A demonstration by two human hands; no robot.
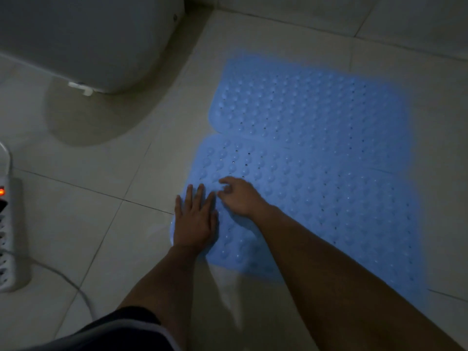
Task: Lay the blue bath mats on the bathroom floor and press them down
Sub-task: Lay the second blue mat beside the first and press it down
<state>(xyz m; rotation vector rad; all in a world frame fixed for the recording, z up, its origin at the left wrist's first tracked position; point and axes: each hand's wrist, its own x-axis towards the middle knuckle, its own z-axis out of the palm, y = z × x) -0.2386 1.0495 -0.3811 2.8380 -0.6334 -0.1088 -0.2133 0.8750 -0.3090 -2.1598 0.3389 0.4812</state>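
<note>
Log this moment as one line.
near blue bath mat: flat on tiled floor | far blue bath mat: laid | left hand: flat, pressing near-mat corner | right hand: fingertips on near mat

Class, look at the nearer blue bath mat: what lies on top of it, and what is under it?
On the near mat rest the left hand, flat, and the right hand. Tiled floor surrounds it; the floor beneath is covered.

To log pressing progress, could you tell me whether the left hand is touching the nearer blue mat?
Touching: the head view shows the left hand lying flat on the nearer blue mat.
</note>
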